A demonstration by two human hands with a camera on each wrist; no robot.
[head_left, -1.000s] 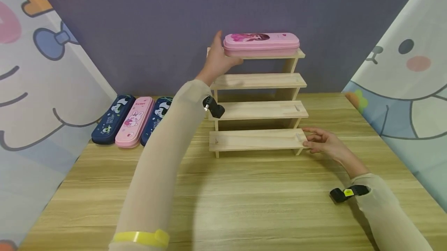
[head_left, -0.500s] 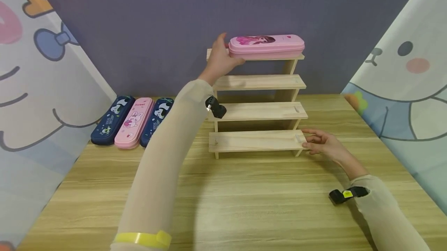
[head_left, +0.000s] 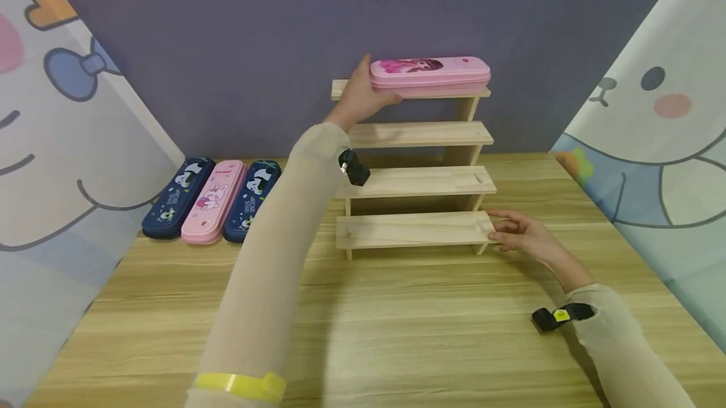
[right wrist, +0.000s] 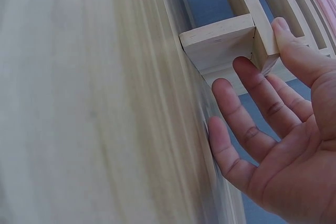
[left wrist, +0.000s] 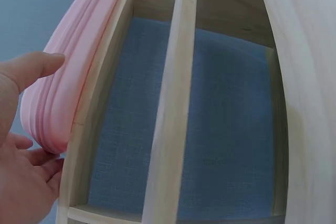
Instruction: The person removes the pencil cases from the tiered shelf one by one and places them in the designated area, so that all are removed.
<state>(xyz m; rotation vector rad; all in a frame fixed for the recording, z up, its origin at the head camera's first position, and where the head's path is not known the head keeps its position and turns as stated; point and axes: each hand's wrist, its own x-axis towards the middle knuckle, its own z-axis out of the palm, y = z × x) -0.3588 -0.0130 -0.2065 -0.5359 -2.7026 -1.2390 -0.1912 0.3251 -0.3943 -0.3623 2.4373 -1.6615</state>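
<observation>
A pink pencil case [head_left: 431,77] with a doll picture on its lid lies on the top board of a stepped wooden rack [head_left: 416,181], its right end about level with the board's right end. My left hand [head_left: 361,94] holds the case by its left end. In the left wrist view the thumb [left wrist: 47,64] lies against the zipped side, and the other fingers are at the case's end, partly hidden. My right hand [head_left: 524,238] pinches the right end of the rack's lowest board [right wrist: 262,40], thumb on top and fingertips underneath.
On the wooden table [head_left: 431,332], left of the rack, three pencil cases lie side by side: a navy panda one [head_left: 178,197], a pink rabbit one [head_left: 212,201] and another navy panda one [head_left: 249,200], partly behind my left sleeve. A dark wall [head_left: 255,48] stands behind.
The pink pencil case has slid right along the top board, with my left hand following it. My right hand keeps its pinch on the lowest board. The head view has shifted slightly.
</observation>
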